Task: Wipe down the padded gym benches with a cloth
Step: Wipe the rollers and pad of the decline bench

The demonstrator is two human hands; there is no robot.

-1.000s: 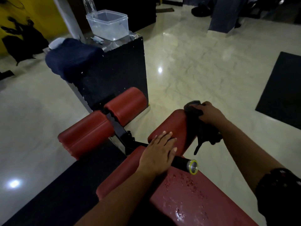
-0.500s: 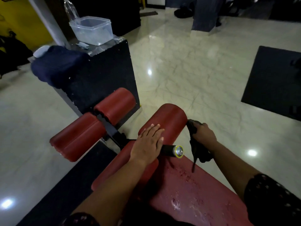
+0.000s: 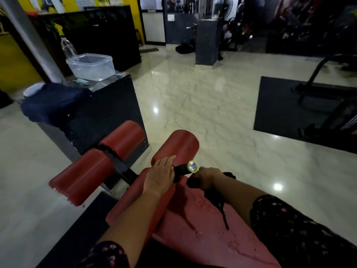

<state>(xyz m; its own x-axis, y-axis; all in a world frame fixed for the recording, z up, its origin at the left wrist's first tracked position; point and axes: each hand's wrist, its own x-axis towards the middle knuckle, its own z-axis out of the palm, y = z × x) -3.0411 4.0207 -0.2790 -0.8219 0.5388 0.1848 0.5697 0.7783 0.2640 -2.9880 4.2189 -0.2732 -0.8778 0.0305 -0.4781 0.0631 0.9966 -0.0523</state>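
Note:
A red padded bench [image 3: 202, 229] with a cracked, worn seat fills the lower middle. Red foam rollers stick out beyond it: one [image 3: 179, 146] just ahead of my hands, two more [image 3: 100, 163] to the left on a black post. My left hand [image 3: 160, 176] lies flat, fingers together, where the near roller meets a black handle bar with a yellow-ringed metal end cap [image 3: 192, 167]. My right hand [image 3: 207, 177] grips a dark cloth [image 3: 222, 207] just right of the cap, on the seat's front end. A strip of cloth hangs down over the seat.
A black box [image 3: 108, 113] stands left of the rollers, with a clear plastic tub [image 3: 90, 66], a bottle and a dark blue towel [image 3: 52, 103] on it. A black floor mat [image 3: 301, 113] with a machine frame lies at the right. Glossy tile floor stretches ahead.
My right hand has drawn the cloth back off the far end of the near roller, down to the seat beside the end cap. My left hand stayed on the roller. The camera tilted up.

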